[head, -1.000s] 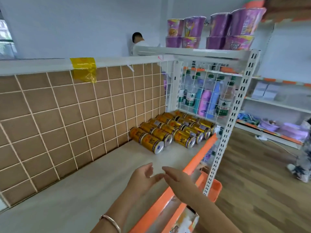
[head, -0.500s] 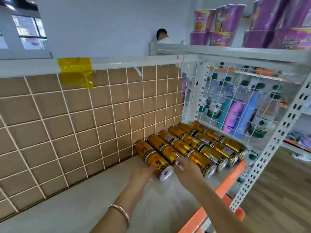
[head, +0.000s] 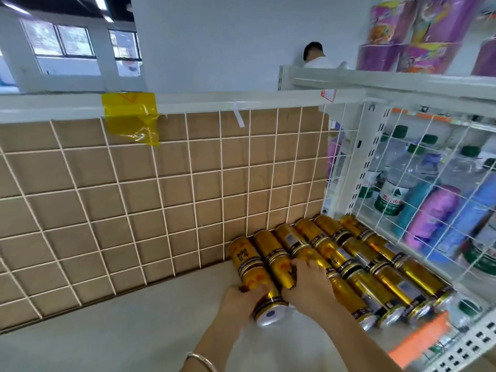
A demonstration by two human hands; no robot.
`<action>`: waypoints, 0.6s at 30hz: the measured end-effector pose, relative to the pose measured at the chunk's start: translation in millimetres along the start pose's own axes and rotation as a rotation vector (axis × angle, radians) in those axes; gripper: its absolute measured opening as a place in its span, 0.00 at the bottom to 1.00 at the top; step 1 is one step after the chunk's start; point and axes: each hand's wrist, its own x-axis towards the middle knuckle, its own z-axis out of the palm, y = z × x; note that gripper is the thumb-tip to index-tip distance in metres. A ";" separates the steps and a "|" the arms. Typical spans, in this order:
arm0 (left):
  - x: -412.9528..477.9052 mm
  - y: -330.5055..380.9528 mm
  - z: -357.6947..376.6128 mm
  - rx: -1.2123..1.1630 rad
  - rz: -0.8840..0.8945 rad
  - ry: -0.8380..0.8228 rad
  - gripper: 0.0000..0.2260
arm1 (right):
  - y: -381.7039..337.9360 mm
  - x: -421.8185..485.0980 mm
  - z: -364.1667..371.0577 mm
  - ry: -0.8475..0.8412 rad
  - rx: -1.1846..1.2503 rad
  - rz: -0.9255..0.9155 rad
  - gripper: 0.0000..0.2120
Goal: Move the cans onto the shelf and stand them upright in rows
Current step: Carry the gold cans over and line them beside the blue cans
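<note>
Several gold cans [head: 359, 267] lie on their sides in two rows on the pale shelf board [head: 134, 326], pressed against the wire grid at the right. My left hand [head: 239, 302] wraps the leftmost front can [head: 264, 308], whose silver end faces me. My right hand [head: 308, 284] lies over the can beside it, fingers curled on the gold can [head: 276, 267] there. A bangle circles my left wrist.
A white wire grid backed with brown card [head: 134, 200] closes the shelf's rear. A wire side panel [head: 418, 200] separates water bottles [head: 391, 189]. Purple cup noodles [head: 402, 36] stand on the shelf above. An orange price rail [head: 418, 339] edges the front. A person stands beyond the shelf.
My head and both hands have moved in toward the cans. The left hand has closed around the leftmost front can and the right hand has settled on the neighbouring one.
</note>
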 end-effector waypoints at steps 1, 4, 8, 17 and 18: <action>0.1 -2.9 -3.2 0.026 -0.015 -0.014 0.18 | 1.5 -0.3 -2.3 -0.038 -0.017 -0.015 0.37; -6.4 -9.8 -14.2 0.126 -0.035 -0.077 0.28 | 6.9 0.2 -14.7 -0.171 0.098 -0.042 0.31; -8.8 -19.0 -25.8 0.192 0.000 -0.056 0.20 | 11.5 6.1 -25.4 -0.303 0.369 -0.014 0.04; -20.0 -11.4 -30.7 0.118 -0.098 -0.014 0.29 | 5.0 22.6 -0.5 -0.417 0.609 0.060 0.20; -22.0 -10.8 -30.5 0.108 -0.095 -0.018 0.29 | 4.3 22.8 1.3 -0.409 0.598 0.056 0.20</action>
